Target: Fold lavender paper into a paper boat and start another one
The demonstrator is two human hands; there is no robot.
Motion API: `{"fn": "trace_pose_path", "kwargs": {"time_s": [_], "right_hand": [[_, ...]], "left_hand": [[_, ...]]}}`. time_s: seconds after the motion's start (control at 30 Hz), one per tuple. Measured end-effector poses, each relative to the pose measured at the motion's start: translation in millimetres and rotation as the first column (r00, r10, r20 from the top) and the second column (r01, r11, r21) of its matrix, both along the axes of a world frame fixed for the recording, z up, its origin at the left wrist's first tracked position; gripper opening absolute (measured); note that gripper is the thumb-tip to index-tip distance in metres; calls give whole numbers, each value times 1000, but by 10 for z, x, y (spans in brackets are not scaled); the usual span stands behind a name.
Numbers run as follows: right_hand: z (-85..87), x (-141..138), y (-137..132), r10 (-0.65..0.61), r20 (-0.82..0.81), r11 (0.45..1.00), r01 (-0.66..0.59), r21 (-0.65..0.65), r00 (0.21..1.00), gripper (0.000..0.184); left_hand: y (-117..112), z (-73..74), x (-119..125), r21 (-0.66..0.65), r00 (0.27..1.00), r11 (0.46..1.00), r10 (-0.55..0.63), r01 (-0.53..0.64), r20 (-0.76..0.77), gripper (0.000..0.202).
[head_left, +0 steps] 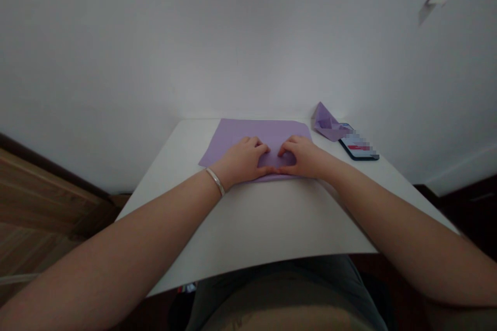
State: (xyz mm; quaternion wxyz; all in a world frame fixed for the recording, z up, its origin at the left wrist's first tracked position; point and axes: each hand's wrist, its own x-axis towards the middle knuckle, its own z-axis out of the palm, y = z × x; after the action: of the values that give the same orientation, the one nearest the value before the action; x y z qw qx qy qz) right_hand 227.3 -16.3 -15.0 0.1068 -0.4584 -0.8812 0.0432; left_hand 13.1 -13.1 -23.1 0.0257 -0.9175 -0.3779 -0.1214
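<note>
A sheet of purple paper (248, 132) lies flat on the white table (248, 217), near its far edge. My left hand (243, 159) rests on the paper's near part, fingers curled and pressed down on it. My right hand (303, 156) lies right beside it, fingers also curled, the fingertips and thumb pinching the paper where the two hands meet. A silver bangle (215, 181) circles my left wrist.
A folded purple paper shape (328, 124) stands at the table's far right. A dark phone (359, 148) with a lit screen lies next to it. A white wall rises just behind the table. Wooden floor shows at the left.
</note>
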Motion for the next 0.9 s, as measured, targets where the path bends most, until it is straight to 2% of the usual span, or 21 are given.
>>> {"fn": "trace_pose_path", "kwargs": {"time_s": [0.43,0.73,0.9], "right_hand": [[-9,14,-60,-5,-2,1000,5,-7,1000,58],[28,22,-100,-27,33,1000,27,-2,999,61],[37,19,-113,-46,49,999,46,-12,998,61]], "left_hand": [[0,-63,-23,-14,1000,1000,-11,11,1,82],[11,-97,-39,-10,1000,1000,-16,16,-4,88],[22,-112,-52,-62,1000,998,-16,15,-17,92]]}}
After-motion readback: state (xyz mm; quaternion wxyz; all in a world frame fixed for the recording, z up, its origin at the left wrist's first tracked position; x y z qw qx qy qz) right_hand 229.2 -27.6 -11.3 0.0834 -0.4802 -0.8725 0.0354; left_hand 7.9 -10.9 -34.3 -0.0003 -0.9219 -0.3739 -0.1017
